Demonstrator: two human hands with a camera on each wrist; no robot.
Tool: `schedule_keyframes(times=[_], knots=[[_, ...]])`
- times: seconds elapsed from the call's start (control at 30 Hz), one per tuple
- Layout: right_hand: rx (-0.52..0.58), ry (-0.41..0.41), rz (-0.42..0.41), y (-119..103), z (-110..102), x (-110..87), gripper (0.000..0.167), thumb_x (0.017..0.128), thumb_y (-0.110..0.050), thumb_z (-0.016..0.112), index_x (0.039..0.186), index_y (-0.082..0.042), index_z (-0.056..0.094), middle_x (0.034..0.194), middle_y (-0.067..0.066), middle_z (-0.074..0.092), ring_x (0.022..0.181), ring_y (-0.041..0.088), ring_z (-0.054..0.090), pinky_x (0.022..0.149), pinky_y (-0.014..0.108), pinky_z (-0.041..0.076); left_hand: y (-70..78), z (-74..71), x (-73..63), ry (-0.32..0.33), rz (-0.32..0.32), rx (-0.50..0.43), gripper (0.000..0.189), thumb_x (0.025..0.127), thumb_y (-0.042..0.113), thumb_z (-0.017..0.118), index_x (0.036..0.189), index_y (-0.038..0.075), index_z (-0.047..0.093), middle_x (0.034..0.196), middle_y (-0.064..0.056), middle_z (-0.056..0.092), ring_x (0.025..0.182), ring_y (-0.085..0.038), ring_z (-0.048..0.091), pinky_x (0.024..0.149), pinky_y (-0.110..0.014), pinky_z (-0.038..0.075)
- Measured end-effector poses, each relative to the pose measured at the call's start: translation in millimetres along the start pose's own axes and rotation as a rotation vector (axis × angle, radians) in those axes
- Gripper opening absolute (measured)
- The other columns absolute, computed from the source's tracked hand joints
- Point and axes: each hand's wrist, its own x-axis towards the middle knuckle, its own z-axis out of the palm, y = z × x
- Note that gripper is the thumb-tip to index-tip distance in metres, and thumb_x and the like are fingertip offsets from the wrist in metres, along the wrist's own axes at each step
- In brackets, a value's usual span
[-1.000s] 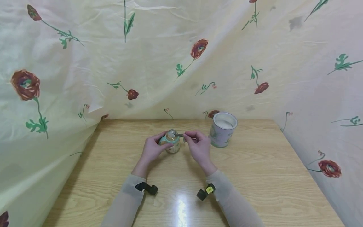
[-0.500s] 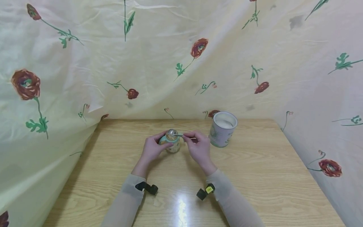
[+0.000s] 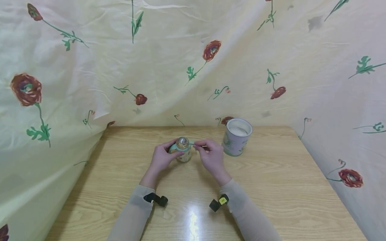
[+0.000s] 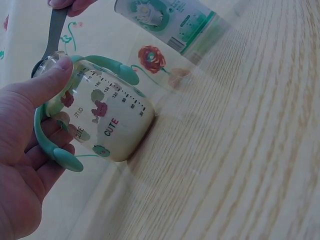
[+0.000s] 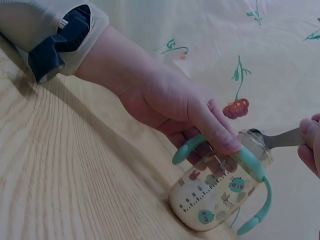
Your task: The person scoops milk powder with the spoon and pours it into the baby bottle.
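Observation:
A clear baby bottle (image 3: 185,157) with mint-green side handles stands upright on the table, its mouth uncapped. Printed on its wall are a measuring scale and small cartoon figures, plain in the left wrist view (image 4: 112,112). My left hand (image 3: 162,158) grips the bottle around its neck and handle ring, thumb across the near side. Between thumb and fingers my right hand (image 3: 211,158) pinches the grey handle of a spoon (image 5: 285,138). The spoon's bowl is at the bottle mouth, partly hidden by the rim. Pale contents show in the lower bottle.
An open lilac milk powder tin (image 3: 236,144), pale inside, stands just right of my right hand near the table's back edge. The wood-grain table (image 3: 271,187) meets a floral cloth (image 3: 163,67) hanging behind and at both sides.
The spoon has turned over at the bottle mouth; its handle now appears edge-on, and the white powder seen in it earlier no longer shows. Left hand and bottle stay put.

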Motion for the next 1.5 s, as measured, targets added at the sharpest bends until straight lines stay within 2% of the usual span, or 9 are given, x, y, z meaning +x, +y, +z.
schedule_keyframes(times=[0.13,0.27,0.43,0.67,0.9,1.23,1.3,1.5], knots=[[-0.051,-0.025,-0.114,5.0,-2.3,1.4,0.023,0.081,0.016,0.084,0.091,-0.004,0.080,0.090,0.012,0.080,0.075,0.025,0.077,0.069,0.024,0.063,1.9,0.7,-1.3,0.007,-0.010,-0.004,0.064,0.083,0.016,0.095,0.141,0.009,0.070,0.142,-0.011,0.068,0.135,-0.031,0.062,0.116,-0.045,0.048],[-0.074,-0.046,-0.159,8.3,-3.9,1.4,0.023,0.083,0.017,0.083,0.092,-0.004,0.080,0.091,0.010,0.080,0.076,0.023,0.077,0.069,0.024,0.062,2.5,0.5,-1.6,0.011,-0.011,0.004,0.064,0.083,0.017,0.096,0.141,0.010,0.071,0.142,-0.011,0.069,0.135,-0.030,0.062,0.116,-0.045,0.048],[-0.066,-0.057,-0.154,9.2,-4.8,0.9,0.024,0.084,0.018,0.081,0.093,-0.004,0.080,0.093,0.009,0.081,0.078,0.023,0.077,0.070,0.022,0.062,0.8,-0.7,-1.4,0.007,0.005,0.007,0.062,0.082,0.021,0.096,0.139,0.012,0.072,0.139,-0.009,0.071,0.133,-0.029,0.064,0.115,-0.045,0.049],[-0.059,-0.026,-0.173,7.6,-5.0,1.6,0.023,0.082,0.018,0.083,0.091,-0.004,0.080,0.091,0.009,0.080,0.074,0.025,0.077,0.068,0.023,0.062,-0.7,0.0,-1.4,-0.002,0.008,0.021,0.062,0.083,0.023,0.096,0.140,0.014,0.072,0.139,-0.007,0.071,0.133,-0.027,0.064,0.114,-0.043,0.050],[-0.035,-0.011,-0.136,7.9,-6.1,1.9,0.022,0.086,0.017,0.080,0.093,-0.003,0.081,0.093,0.009,0.081,0.077,0.025,0.078,0.072,0.021,0.062,0.3,0.2,-1.2,-0.005,0.010,0.029,0.062,0.084,0.022,0.095,0.141,0.013,0.072,0.139,-0.006,0.071,0.132,-0.025,0.064,0.113,-0.041,0.051],[-0.117,-0.045,-0.175,7.3,-8.3,2.2,0.017,0.086,0.014,0.081,0.091,-0.001,0.079,0.094,0.012,0.080,0.080,0.025,0.078,0.072,0.022,0.063,-1.0,-0.6,0.2,-0.007,0.026,0.040,0.060,0.085,0.025,0.095,0.140,0.014,0.073,0.138,-0.006,0.071,0.132,-0.025,0.065,0.112,-0.042,0.051],[-0.106,-0.040,-0.155,7.4,-7.8,1.8,0.016,0.087,0.013,0.082,0.093,-0.002,0.079,0.095,0.011,0.081,0.080,0.024,0.078,0.073,0.023,0.063,-1.1,-0.6,0.1,-0.007,0.026,0.038,0.060,0.085,0.024,0.095,0.140,0.014,0.072,0.138,-0.006,0.072,0.132,-0.025,0.065,0.112,-0.042,0.052],[-0.059,0.021,-0.002,4.9,-3.0,1.4,0.014,0.085,0.013,0.084,0.093,0.003,0.079,0.092,0.015,0.080,0.076,0.029,0.078,0.070,0.019,0.062,-0.7,0.3,0.4,-0.005,0.008,0.031,0.061,0.085,0.024,0.095,0.140,0.014,0.072,0.139,-0.006,0.071,0.133,-0.026,0.064,0.113,-0.042,0.051]])
